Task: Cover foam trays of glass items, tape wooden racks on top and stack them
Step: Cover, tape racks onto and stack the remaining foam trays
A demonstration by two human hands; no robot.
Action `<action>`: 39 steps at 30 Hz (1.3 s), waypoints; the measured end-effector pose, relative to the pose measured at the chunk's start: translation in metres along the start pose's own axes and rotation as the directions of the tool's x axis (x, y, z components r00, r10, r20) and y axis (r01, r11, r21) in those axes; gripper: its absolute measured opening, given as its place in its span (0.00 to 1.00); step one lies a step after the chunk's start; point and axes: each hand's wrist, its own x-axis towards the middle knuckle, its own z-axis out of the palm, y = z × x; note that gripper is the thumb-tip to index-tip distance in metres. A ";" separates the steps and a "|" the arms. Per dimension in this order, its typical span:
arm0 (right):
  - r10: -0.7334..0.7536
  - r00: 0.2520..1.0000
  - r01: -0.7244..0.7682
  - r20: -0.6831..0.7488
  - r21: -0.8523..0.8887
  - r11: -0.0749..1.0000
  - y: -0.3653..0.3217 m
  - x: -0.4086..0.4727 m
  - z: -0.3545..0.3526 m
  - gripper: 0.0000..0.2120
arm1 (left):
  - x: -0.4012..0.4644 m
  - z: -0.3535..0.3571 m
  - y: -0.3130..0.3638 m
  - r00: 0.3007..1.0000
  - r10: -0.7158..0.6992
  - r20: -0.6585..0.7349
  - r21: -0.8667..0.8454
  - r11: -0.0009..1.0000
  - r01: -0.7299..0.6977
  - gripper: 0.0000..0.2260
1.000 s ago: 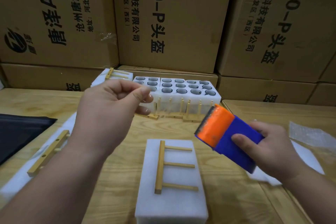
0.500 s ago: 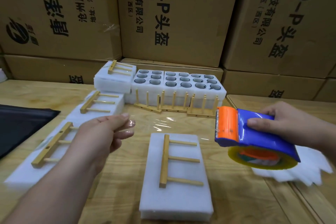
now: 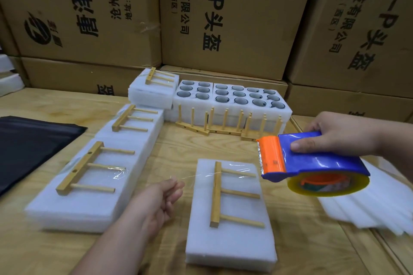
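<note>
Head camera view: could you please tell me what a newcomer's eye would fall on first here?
The blue and orange tape dispenser, gripped by the right hand at right. Clear tape stretches from it to the left hand, over the wooden rack on the centre foam tray. Behind stands an uncovered foam tray of glass items.

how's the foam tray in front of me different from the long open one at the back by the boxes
The near foam tray is covered by a flat white foam sheet, while the back foam tray is uncovered, showing rows of round holes with glass items inside. A wooden rack lies flat on top of the near one; at the back, racks stand upright against its front side. The back one also looks longer. Both are white foam.
</note>
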 end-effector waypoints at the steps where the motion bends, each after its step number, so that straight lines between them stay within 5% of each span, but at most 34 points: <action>1: -0.003 1.000 0.003 0.002 -0.001 1.000 0.001 0.001 0.001 0.25 | 0.001 -0.001 0.000 1.000 0.000 0.005 -0.007 1.000 0.000 0.05; 14: -0.002 0.998 0.004 0.055 -0.028 1.000 0.009 0.008 0.008 0.32 | 0.006 -0.008 -0.017 0.997 -0.076 -0.011 -0.062 0.995 0.075 0.05; 25: 0.016 0.998 -0.015 0.064 -0.009 1.000 0.018 0.012 0.016 0.37 | 0.003 0.007 -0.032 0.985 0.159 -0.071 0.336 0.933 -0.127 0.09; 28: 0.017 0.998 -0.015 0.067 -0.021 1.000 0.019 0.014 0.017 0.41 | -0.002 0.009 -0.033 0.951 0.295 -0.091 0.533 0.821 -0.204 0.09; 31: 0.007 0.999 -0.006 0.053 -0.018 1.000 0.021 0.014 0.018 0.39 | -0.003 0.007 -0.033 0.911 0.404 -0.080 0.751 0.626 -0.212 0.23; 39: 0.030 0.997 -0.030 0.073 0.002 1.000 0.025 0.013 0.022 0.33 | 0.004 0.001 -0.037 0.879 0.476 0.032 0.900 0.369 -0.234 0.23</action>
